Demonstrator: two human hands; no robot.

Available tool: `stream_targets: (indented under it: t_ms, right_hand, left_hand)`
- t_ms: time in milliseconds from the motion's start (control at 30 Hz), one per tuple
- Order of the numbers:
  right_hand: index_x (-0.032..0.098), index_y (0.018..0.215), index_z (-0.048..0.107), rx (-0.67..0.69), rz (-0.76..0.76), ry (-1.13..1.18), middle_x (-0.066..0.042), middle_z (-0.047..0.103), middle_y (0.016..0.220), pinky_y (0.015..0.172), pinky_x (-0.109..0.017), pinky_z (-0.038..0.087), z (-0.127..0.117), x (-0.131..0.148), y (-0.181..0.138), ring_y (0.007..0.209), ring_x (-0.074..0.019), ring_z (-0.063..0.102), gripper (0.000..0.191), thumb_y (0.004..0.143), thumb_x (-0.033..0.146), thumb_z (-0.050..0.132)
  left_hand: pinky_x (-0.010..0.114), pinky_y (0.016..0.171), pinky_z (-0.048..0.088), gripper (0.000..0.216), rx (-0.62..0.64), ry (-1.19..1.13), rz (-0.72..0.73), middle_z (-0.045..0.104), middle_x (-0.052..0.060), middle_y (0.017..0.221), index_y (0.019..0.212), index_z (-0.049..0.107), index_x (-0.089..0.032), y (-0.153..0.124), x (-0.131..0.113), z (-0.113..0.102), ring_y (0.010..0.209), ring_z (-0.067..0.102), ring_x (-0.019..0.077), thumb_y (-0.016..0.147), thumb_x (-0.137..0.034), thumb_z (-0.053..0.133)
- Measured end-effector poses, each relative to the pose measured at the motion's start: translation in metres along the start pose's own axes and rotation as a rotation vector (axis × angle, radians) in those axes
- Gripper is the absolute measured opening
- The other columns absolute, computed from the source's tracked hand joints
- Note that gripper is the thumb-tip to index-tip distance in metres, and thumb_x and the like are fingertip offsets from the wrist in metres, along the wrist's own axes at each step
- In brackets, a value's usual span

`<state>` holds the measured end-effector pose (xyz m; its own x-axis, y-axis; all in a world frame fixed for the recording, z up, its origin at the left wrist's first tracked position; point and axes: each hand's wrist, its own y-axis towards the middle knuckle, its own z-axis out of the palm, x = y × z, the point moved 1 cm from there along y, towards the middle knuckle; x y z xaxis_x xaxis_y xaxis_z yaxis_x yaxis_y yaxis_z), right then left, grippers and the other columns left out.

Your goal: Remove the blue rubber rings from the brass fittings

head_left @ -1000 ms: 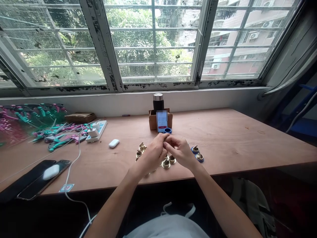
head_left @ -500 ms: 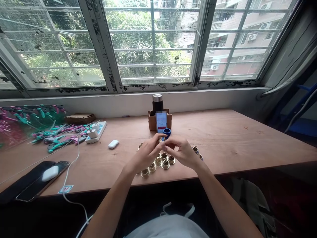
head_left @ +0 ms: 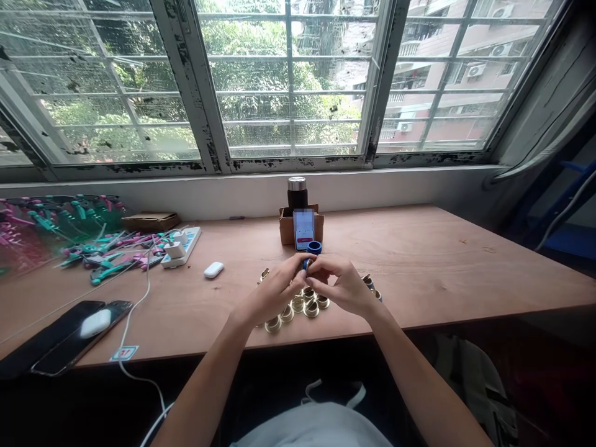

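Observation:
Between the fingertips of both hands is a small gold ring-shaped piece with blue on it [head_left: 307,264]. My left hand [head_left: 278,282] pinches it from the left, and my right hand [head_left: 338,278] grips its right side, so much of the piece is hidden. Just beyond the fingers sits a blue ring-shaped roll [head_left: 314,247], perhaps tape. Several gold metal ring pieces [head_left: 311,308] stand on the table below and between my hands. Past my right wrist are a few more gold pieces with blue on them [head_left: 368,282], partly covered by the hand.
A phone [head_left: 304,230] leans on a cardboard box [head_left: 285,228] holding a dark bottle [head_left: 297,195]. To the left lie a white earbud case [head_left: 213,269], a power strip [head_left: 187,249], pink and teal tools [head_left: 109,267], and phones [head_left: 77,344] near the wooden table's [head_left: 465,267] front edge.
My fingers have shifted slightly around the small piece, and its blue side shows more now. Both hands stay in nearly the same place, and the table items have not moved.

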<state>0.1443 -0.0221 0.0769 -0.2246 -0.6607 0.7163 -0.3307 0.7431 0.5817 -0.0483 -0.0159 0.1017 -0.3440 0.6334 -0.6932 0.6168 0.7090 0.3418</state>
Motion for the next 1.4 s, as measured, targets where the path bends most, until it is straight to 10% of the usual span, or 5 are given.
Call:
stream_targets:
  t_ms: [767, 1400]
  right_hand:
    - [0.019, 0.102, 0.070, 0.013, 0.166, 0.268, -0.003, 0.068, 0.085, 0.062, -0.027, 0.050, 0.005, -0.007, 0.002, 0.070, -0.0153, 0.062, 0.033, 0.100, 0.051, 0.062]
    - [0.016, 0.082, 0.073, -0.127, 0.315, 0.425, 0.000, 0.061, 0.068, 0.053, -0.024, 0.041, 0.012, -0.006, 0.003, 0.060, -0.0117, 0.054, 0.037, 0.092, 0.051, 0.072]
  left_hand:
    - [0.041, 0.099, 0.052, 0.040, -0.178, 0.173, 0.075, 0.071, 0.009, 0.113, 0.139, 0.052, -0.019, 0.005, 0.002, 0.006, 0.113, 0.065, 0.0265, 0.101, -0.018, 0.046]
    - [0.044, 0.105, 0.053, 0.046, -0.238, 0.268, 0.172, 0.067, 0.011, 0.135, 0.140, 0.055, -0.020, 0.007, 0.003, 0.014, 0.122, 0.063, 0.0262, 0.097, -0.009, 0.043]
